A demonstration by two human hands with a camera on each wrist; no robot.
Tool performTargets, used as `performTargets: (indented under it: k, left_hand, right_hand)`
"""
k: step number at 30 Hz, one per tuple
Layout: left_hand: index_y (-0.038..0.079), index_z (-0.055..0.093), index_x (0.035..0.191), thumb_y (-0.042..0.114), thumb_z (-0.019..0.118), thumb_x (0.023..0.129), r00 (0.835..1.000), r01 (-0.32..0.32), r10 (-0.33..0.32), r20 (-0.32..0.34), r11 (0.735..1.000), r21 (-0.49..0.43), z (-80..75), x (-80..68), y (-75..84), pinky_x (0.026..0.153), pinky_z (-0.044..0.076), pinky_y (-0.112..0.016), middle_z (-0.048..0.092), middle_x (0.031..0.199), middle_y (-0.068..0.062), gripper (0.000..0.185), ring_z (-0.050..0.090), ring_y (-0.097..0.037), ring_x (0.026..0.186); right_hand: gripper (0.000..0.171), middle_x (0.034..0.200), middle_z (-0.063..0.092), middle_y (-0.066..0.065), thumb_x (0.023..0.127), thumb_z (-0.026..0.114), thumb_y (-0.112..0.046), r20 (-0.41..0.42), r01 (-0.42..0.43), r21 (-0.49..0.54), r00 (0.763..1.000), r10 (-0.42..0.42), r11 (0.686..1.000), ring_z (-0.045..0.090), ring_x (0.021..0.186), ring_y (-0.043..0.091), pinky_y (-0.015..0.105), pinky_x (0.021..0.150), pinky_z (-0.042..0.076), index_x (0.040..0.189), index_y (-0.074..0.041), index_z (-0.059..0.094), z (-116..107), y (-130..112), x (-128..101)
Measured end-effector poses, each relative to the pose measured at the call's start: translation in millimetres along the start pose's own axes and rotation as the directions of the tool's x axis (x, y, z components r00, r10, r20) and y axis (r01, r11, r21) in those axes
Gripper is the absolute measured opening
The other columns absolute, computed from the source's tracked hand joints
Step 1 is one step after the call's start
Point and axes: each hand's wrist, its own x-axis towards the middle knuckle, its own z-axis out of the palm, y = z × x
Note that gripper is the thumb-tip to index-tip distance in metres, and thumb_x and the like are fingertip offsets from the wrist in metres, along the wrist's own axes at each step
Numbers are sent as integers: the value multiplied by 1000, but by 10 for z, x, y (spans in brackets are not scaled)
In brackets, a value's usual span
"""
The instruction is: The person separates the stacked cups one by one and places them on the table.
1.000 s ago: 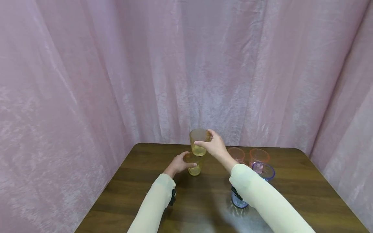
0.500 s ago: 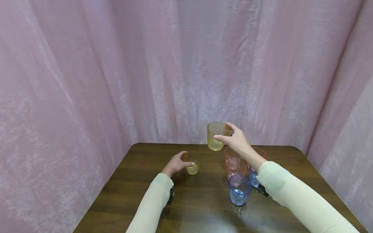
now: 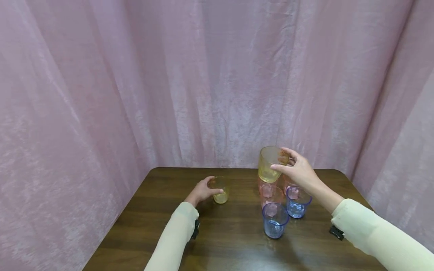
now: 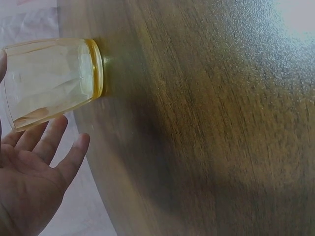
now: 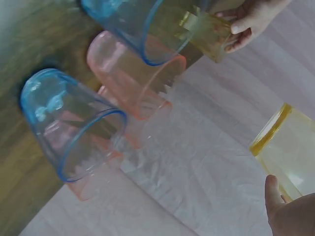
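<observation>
My right hand (image 3: 280, 159) grips a yellow see-through cup (image 3: 268, 165) by its rim and holds it in the air just above a pink cup (image 3: 268, 190). In the right wrist view only my thumb and that held yellow cup (image 5: 290, 152) show at the lower right. My left hand (image 3: 216, 185) curves loosely round a second yellow cup (image 3: 221, 192) that stands on the brown table (image 3: 162, 210). The left wrist view shows this standing cup (image 4: 49, 81) with my fingers (image 4: 44, 142) spread beside it.
Two blue cups (image 3: 274, 222) (image 3: 297, 203) stand in front of the pink ones, another pink cup (image 3: 288, 184) partly hidden behind my right hand. Pink curtain (image 3: 135, 94) closes in the table's back and sides. Bare wood lies near me.
My right hand has lifted the upper yellow cup off the one under my left hand and carried it right, over the pink cups. My left hand stays at its cup.
</observation>
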Motion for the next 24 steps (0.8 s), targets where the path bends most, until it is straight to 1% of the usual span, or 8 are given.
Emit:
performTargets:
  k: [2,5,10,13,17,19,22,24]
  left_hand:
    - [15,39,152,40,82,82,1000,2,-2,-1,1000,0,-2,7,-3,103,43,-51,50,146,-11,86,43,-36,136]
    - [14,39,152,40,81,83,1000,-6,6,-2,1000,7,-14,13,-14,106,41,-52,50,146,-12,85,41,-36,137]
    - [11,37,153,38,80,85,1000,-15,15,7,1000,10,-35,4,-27,106,39,-54,49,146,-14,85,40,-37,138]
    - [12,36,154,38,79,85,1000,-3,3,12,1000,-2,-47,-14,-16,106,39,-54,48,148,-14,85,39,-37,138]
    - [13,36,153,40,80,84,1000,0,0,9,1000,-3,-47,-12,-7,107,39,-54,48,148,-13,86,39,-37,138]
    - [12,36,153,40,80,84,1000,-1,1,6,1000,0,-44,-3,-12,107,39,-54,48,148,-13,86,39,-37,138]
    - [12,36,153,38,80,85,1000,-1,1,3,1000,2,-45,4,-20,107,39,-55,48,148,-13,85,39,-37,139]
    - [13,36,153,38,79,85,1000,0,0,2,1000,0,-52,-1,-24,106,39,-55,48,148,-13,84,39,-38,139]
  right_hand:
    - [91,148,46,17,86,78,-39,3,-6,-7,1000,6,1000,46,135,33,32,98,49,156,-8,27,-40,35,-56]
    - [91,147,46,19,86,79,-37,3,-26,18,1000,26,999,49,131,35,29,87,55,156,-9,27,-92,80,-132]
    - [91,149,43,22,87,79,-30,4,-26,70,1000,26,997,48,130,38,28,82,57,156,-6,25,-184,149,-234]
    - [90,150,42,20,88,78,-32,-9,-14,32,1000,15,999,47,132,36,23,82,55,156,-6,26,-246,205,-286]
    - [89,148,46,19,88,77,-36,-42,-20,-69,999,17,997,46,133,35,14,84,48,156,-5,27,-335,295,-363]
    - [89,147,47,18,89,76,-36,-48,-32,-105,998,27,994,45,134,35,17,88,47,155,-5,27,-374,340,-401]
    - [89,150,43,20,89,75,-36,-51,-46,-136,998,40,990,42,136,38,34,99,47,155,-3,26,-424,406,-460]
    - [87,150,43,21,90,75,-35,-56,-43,-148,998,35,988,41,136,39,36,100,46,154,-1,27,-444,452,-492]
